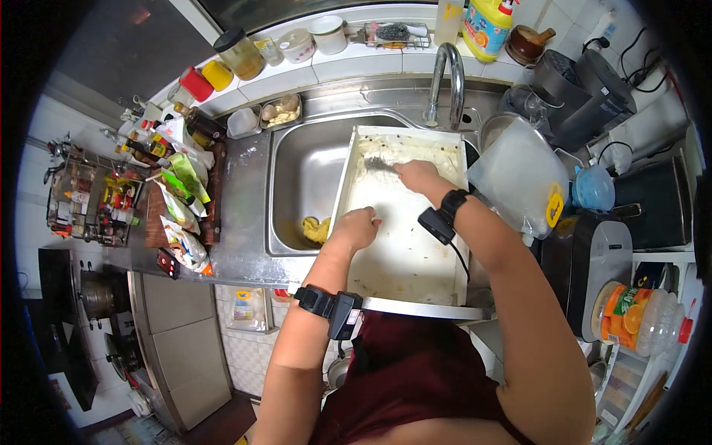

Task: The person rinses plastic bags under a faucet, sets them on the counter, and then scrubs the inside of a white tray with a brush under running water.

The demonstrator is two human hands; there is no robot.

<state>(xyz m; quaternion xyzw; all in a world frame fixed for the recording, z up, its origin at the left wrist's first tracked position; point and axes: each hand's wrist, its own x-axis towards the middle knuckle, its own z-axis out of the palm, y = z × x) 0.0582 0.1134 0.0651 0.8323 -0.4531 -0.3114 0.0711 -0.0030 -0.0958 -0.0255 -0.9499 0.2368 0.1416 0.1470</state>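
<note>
Two bare hands work at a white tray (408,245), which lies across the right part of the sink (302,159), its near edge toward the person. The scrubber (380,164), grey and wiry-looking, is at nine o'clock from the right hand (419,176), touching its fingertips and pressed to the tray's floor near the far end. That hand is mostly closed, palm down, its fingers bunched at the scrubber's right side; the thumb's exact grip cannot be made out. Pale, cloudy residue with dark specks spreads around the scrubber, mainly from nine to two o'clock. The left hand (356,226) is at about eight o'clock from the right one, by the tray's left side. Its fingers curl inward, about half closed, with the thumb toward three o'clock; whether it grips anything or touches the tray cannot be told. A yellow cloth (315,230) lies in the sink at nine o'clock from the left hand, just beside it. From the right hand, the tap (445,81) rises between twelve and one o'clock, a dish (282,111) of food sits at ten, and a clear bag (519,178) lies at three.
</note>
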